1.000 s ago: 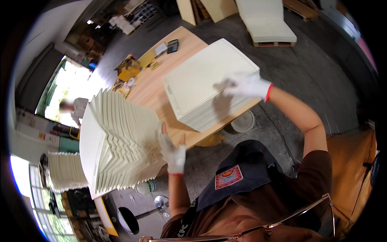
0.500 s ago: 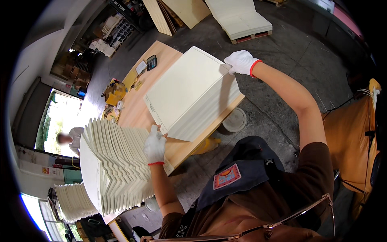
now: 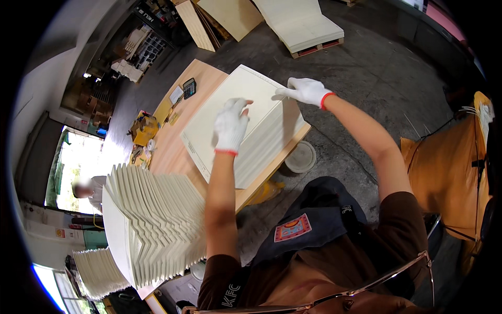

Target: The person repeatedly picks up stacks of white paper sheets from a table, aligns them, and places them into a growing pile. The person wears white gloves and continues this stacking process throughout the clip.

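Note:
A thick flat stack of cream paper sheets (image 3: pixel 209 125) lies on the light wooden table (image 3: pixel 167 152). My left hand (image 3: pixel 230 125), in a white glove, hovers flat over the top sheet near its middle, fingers apart. My right hand (image 3: pixel 304 91), also gloved, rests with its fingertips on the stack's far right edge. To the left stands a tall fanned pile of folded cream sheets (image 3: pixel 154 225).
A calculator (image 3: pixel 189 88) and small items, including a yellow object (image 3: pixel 144 130), lie at the table's far end. A round bucket (image 3: pixel 299 157) sits on the concrete floor below the table edge. Pallets of boards (image 3: pixel 300 23) stand beyond. A person (image 3: pixel 86 191) stands at far left.
My left hand has left the fanned pile and moved right, onto the middle of the flat stack. My right hand has stayed at the stack's right edge.

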{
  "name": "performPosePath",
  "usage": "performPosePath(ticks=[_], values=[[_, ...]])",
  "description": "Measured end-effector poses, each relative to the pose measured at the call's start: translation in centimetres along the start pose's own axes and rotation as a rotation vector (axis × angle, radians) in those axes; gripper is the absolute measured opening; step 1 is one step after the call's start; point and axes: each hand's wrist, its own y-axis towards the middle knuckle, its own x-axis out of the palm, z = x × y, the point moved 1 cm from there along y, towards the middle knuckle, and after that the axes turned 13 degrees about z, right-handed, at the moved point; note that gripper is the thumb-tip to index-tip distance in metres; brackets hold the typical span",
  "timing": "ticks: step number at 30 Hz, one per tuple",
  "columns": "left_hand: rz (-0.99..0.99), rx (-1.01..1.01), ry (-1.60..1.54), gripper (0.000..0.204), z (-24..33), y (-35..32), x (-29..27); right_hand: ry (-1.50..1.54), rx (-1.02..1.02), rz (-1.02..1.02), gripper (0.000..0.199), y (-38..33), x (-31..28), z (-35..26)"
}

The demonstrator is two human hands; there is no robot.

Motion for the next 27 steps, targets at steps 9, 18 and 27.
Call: performPosePath(ticks=[9,18,27], values=[[-0.083,-0.135,-0.168,0.02,-2.5,2.1,8.1,-0.293,-0.545,0.401,0.052,2.3,0.6,-1.5],[-0.123,-0.239,-0.429,0.022,-1.9,1.6,8.3,0.388,-0.01,0.179,0.062,3.0,2.7,-2.2],[-0.167,-0.209,-0.59,0.035,-1.1,1.5,7.6,0.468,-0.057,0.33,0.052,2.7,4.6,-0.9]])
